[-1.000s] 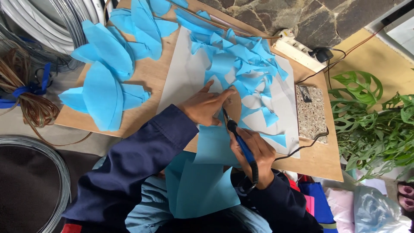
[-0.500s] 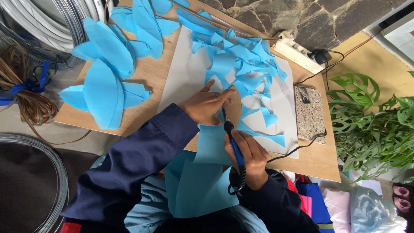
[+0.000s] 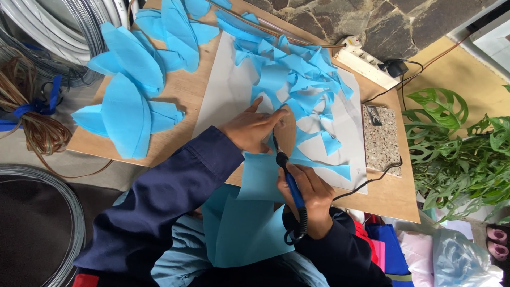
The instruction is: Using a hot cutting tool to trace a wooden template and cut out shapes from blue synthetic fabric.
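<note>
Since the earlier frame, the right hand (image 3: 311,194) has drawn back slightly, fist closed around the blue-handled hot cutter (image 3: 289,178), whose long axis points its tip away toward the left hand (image 3: 252,130), which presses flat on the blue sheet (image 3: 260,175) on the wooden board (image 3: 180,95).

Your left hand (image 3: 249,131) and right hand (image 3: 311,194) are bare, no gloves, no rings visible. Both sleeves (image 3: 175,196) are dark navy, long, plain cloth, ending at the wrists. Below the left sleeve, toward your lap, lighter blue clothing (image 3: 180,255) shows. A red strip of fabric (image 3: 85,280) sits at that sleeve's lower edge.
</note>
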